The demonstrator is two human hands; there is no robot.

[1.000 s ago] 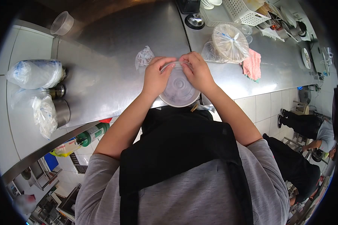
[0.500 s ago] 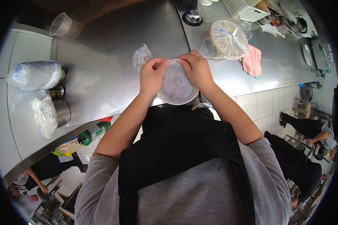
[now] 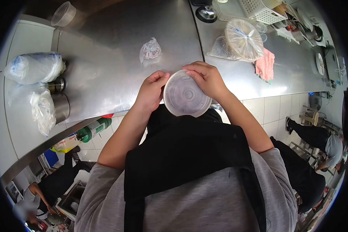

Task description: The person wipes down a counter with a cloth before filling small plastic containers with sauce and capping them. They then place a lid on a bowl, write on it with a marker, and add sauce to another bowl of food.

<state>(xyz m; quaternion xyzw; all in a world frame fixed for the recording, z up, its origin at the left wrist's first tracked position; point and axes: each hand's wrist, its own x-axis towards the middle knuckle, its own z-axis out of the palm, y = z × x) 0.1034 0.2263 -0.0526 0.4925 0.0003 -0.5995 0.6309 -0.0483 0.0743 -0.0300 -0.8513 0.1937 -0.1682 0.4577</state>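
A round plastic tub with a translucent lid (image 3: 188, 94) is held over the counter's front edge, close to the black apron. The fingers of my right hand (image 3: 208, 80) are closed on its upper right rim, thumb on top of the lid. At the upper left rim, my left hand (image 3: 152, 92) grips with thumb and curled fingers. The tub's contents are hidden. Just beyond my hands, a small knotted plastic bag (image 3: 150, 50) lies on the steel counter (image 3: 116, 62).
Wrapped bundles (image 3: 36, 69) and a metal pot (image 3: 62, 107) stand at the left. A clear container (image 3: 63, 14) sits at the back left. To the right are a bagged round tub (image 3: 243, 38), a pink cloth (image 3: 265, 65) and a white basket (image 3: 263, 11). Other people are nearby on both sides.
The tub and both hands have come slightly toward the body and to the right. My left hand has shifted from the top of the rim toward its left side. The view has shifted slightly.
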